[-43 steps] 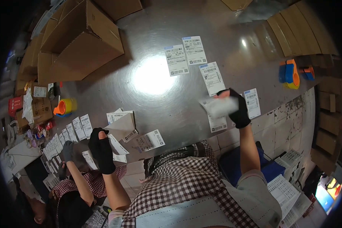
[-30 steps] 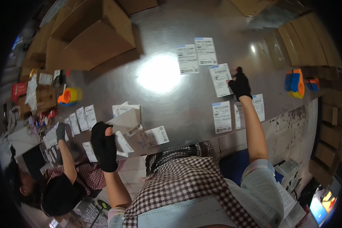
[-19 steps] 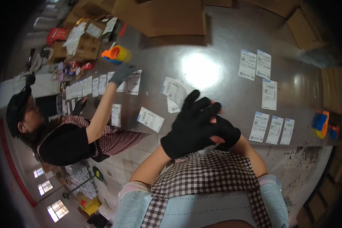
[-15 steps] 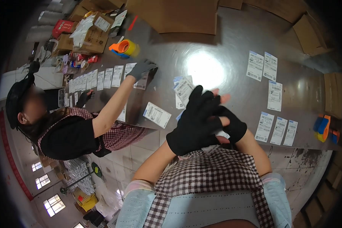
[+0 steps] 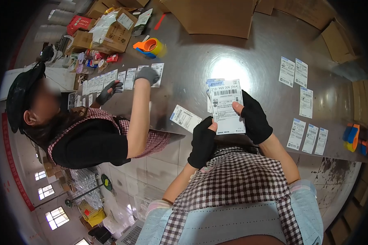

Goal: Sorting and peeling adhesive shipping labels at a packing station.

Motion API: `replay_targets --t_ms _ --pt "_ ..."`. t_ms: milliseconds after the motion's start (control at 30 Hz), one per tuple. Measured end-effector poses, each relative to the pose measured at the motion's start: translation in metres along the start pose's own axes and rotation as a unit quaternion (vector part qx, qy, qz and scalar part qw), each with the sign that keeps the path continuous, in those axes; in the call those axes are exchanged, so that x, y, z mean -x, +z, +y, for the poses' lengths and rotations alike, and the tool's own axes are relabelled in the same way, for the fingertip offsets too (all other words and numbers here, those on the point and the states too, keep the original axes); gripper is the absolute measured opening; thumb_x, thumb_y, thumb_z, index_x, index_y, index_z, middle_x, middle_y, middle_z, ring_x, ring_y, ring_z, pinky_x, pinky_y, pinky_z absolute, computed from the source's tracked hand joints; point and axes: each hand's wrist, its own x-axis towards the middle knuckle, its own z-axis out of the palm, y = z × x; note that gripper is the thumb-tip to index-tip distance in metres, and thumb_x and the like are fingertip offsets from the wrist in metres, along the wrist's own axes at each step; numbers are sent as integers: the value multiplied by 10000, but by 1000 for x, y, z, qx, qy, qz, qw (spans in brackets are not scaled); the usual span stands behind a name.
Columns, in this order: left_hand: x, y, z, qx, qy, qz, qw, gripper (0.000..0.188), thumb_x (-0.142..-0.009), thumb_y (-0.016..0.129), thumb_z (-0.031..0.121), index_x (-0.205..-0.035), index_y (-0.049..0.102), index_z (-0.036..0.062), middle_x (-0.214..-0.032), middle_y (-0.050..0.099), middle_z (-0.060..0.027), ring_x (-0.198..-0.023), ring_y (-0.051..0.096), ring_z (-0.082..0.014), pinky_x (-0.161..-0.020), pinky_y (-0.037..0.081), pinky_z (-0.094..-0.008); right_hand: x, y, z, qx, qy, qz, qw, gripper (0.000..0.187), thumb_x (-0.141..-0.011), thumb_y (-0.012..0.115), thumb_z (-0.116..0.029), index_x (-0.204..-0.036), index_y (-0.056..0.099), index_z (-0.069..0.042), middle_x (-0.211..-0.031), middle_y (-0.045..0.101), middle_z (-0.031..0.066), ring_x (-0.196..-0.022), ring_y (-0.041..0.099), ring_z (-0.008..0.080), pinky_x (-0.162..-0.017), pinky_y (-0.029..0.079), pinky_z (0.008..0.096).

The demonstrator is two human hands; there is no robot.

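Observation:
A white printed shipping label (image 5: 226, 112) is held upright in front of me by both hands. My left hand (image 5: 203, 142), in a black fingerless glove, pinches its lower left corner. On the right edge, my right hand (image 5: 255, 118) grips it with the thumb lying on the printed face. Blue and white edges of more labels (image 5: 215, 81) peek out behind it; I cannot tell whether they are held or lie on the table. A single label (image 5: 185, 117) lies tilted on the metal table (image 5: 184, 77) to the left of my hands.
At left, a co-worker's grey-gloved hand (image 5: 147, 75) touches a row of labels (image 5: 106, 81). Several labels (image 5: 306, 102) lie at right beside a tape dispenser (image 5: 351, 138). Another tape dispenser (image 5: 151, 46) stands at the far left. Cardboard boxes (image 5: 216, 18) line the far side.
My hands, overlapping before, have moved apart and now hold up a label facing me. The co-worker's arm has shifted, and a label near that hand now lies straight in the row.

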Motion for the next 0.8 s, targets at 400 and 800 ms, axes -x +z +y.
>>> replay_targets --t_ms 400,800 --pt "-6 -5 3 -23 10 -29 999 161 -864 484 113 -882 558 -29 -775 576 -33 -727 487 -83 -672 393 -225 -1 -2 5 27 -6 17 999 467 -846 528 -157 -1256 400 25 -1095 563 118 -962 549 176 -824 444 291" --pt "-59 -16 15 456 -71 -132 877 488 -907 315 312 -1241 399 -33 -1176 512 -166 -1078 505 -267 -920 395 -369 23 -7 12 221 -15 -71 972 407 -889 475 -162 -1251 426 17 -1088 584 124 -989 538 183 -869 417 317"
